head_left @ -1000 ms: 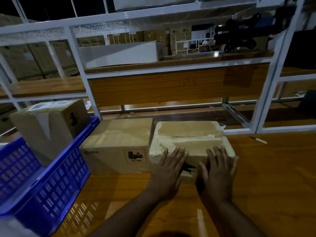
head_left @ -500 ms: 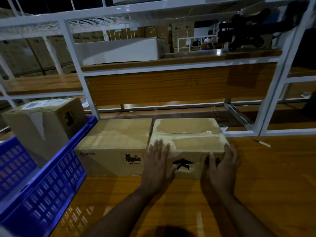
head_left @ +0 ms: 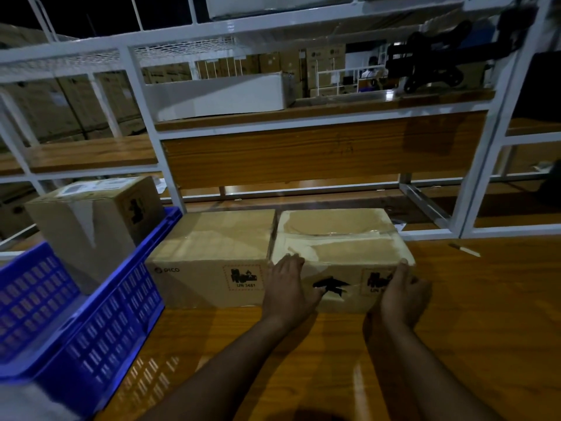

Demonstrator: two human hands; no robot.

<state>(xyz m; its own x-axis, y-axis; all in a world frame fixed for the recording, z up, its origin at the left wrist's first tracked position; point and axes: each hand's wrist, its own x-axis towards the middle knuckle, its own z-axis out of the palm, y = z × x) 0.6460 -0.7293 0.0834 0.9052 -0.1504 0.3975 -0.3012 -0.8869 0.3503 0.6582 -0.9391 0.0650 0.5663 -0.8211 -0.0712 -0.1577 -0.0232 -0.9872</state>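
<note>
A taped cardboard box [head_left: 340, 247] with a black arrow mark on its front stands on the wooden table [head_left: 485, 314], flush against a second box marked PICO [head_left: 212, 238] on its left. My left hand [head_left: 288, 290] lies flat on the front face at the box's left corner, with the fingertips reaching the top edge. At the right front corner my right hand [head_left: 400, 296] grips the box, thumb on the front edge and fingers curled round the right side.
A blue slotted crate [head_left: 106, 329] at the left holds a third cardboard box [head_left: 91, 223]. A white metal shelf frame [head_left: 170, 165] with wooden boards rises right behind the boxes. A small white stick-like item [head_left: 464, 250] lies on the table at the right.
Both hands slid apart from the middle of the box's front: the left to the left corner, the right round the right corner. The box has stayed in place.
</note>
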